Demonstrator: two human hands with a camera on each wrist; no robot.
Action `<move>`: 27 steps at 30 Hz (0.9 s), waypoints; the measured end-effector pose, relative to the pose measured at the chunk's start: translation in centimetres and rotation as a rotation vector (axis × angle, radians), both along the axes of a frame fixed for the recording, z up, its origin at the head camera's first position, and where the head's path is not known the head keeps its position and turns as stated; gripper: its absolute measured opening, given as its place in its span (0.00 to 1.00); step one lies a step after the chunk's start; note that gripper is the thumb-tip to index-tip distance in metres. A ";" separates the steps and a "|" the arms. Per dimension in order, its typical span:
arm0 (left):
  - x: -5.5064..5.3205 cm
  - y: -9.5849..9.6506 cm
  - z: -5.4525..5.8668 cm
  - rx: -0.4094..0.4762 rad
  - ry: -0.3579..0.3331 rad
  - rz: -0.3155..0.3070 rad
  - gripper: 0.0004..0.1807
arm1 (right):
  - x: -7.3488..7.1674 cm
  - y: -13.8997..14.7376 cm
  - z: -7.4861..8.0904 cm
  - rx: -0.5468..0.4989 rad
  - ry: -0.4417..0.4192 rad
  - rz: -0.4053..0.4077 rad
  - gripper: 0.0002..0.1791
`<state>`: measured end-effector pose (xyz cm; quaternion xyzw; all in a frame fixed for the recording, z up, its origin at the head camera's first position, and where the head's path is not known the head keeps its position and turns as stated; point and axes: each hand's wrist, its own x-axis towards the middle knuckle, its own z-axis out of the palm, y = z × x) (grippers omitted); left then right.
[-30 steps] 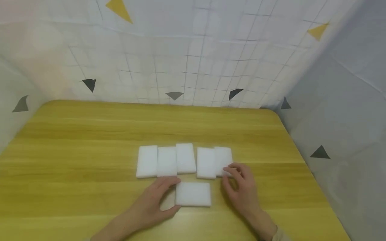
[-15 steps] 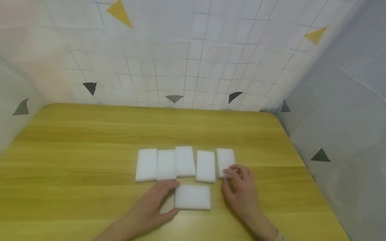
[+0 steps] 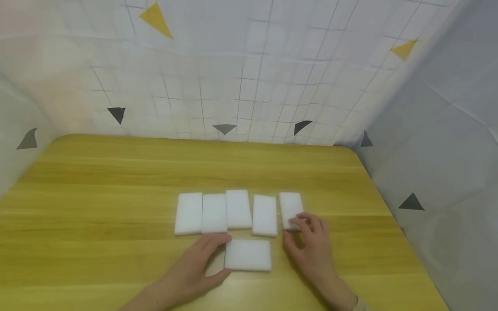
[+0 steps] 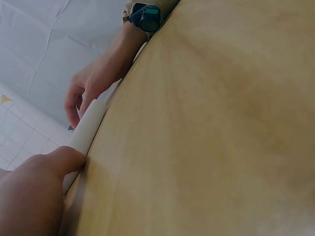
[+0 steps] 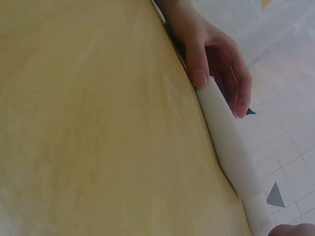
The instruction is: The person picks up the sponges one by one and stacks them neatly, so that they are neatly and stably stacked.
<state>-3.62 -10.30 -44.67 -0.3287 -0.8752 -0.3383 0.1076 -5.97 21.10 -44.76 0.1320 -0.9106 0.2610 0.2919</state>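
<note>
Several white sponges lie flat on the table. In the head view, one sponge [image 3: 247,255] lies crosswise nearest the person. My left hand [image 3: 194,263] holds it at its left end, thumb at the near corner and fingers at the far one. Beyond it stands a row: a left sponge [image 3: 188,214], a second sponge [image 3: 214,214], a slightly tilted third sponge [image 3: 238,209], a fourth sponge [image 3: 264,216] and a rightmost sponge [image 3: 289,205]. My right hand [image 3: 313,248] has curled fingers on the rightmost sponge's near right part, its thumb by the near left corner.
The wood-grain table [image 3: 97,185] has rounded far corners. A pale printed cloth [image 3: 218,65] hangs behind it, and a grey cloth [image 3: 439,142] hangs along the right side. In the left wrist view, a dark watch [image 4: 147,18] sits on the right wrist.
The rightmost sponge has shifted right, leaving a wider gap beside the fourth sponge. My right thumb has moved slightly left. My left hand keeps its place at the near sponge; the head view tilts slightly up.
</note>
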 end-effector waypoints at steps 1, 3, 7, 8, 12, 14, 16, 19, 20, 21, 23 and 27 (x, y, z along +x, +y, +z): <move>0.0 0.0 0.0 0.002 0.001 -0.001 0.36 | 0.0 0.0 0.0 -0.001 -0.002 -0.003 0.17; 0.0 0.0 0.0 0.008 0.009 -0.003 0.35 | 0.0 0.0 0.0 -0.003 -0.004 -0.010 0.18; 0.1 0.0 0.0 0.008 0.007 -0.004 0.35 | 0.0 0.0 -0.1 -0.021 0.004 -0.026 0.21; 0.1 0.0 -0.1 0.007 0.006 -0.004 0.35 | -0.1 0.1 -0.2 -0.031 0.012 -0.034 0.24; 0.0 0.1 -0.1 0.015 -0.014 -0.007 0.35 | -0.3 0.2 -0.1 -0.077 -0.045 -0.098 0.36; 0.0 0.0 -0.1 0.018 -0.019 -0.014 0.35 | -0.3 0.3 0.0 -0.083 -0.100 -0.139 0.42; 0.0 0.0 0.0 0.017 -0.024 -0.019 0.36 | -0.2 0.3 0.1 -0.069 -0.156 -0.170 0.45; 0.1 0.0 0.0 0.013 -0.023 -0.016 0.38 | -0.2 0.3 0.2 -0.044 -0.205 -0.194 0.47; 0.1 0.1 0.0 0.010 -0.015 -0.013 0.38 | -0.2 0.3 0.1 -0.039 -0.216 -0.198 0.47; 0.1 0.1 0.0 0.008 -0.011 -0.009 0.38 | -0.1 0.3 0.2 -0.035 -0.231 -0.202 0.47; 0.1 0.1 0.0 0.005 0.007 -0.005 0.39 | -0.2 0.2 0.3 -0.031 -0.262 -0.209 0.48; 0.1 0.1 -0.1 0.006 0.041 -0.007 0.39 | -0.1 0.3 0.4 -0.029 -0.289 -0.212 0.47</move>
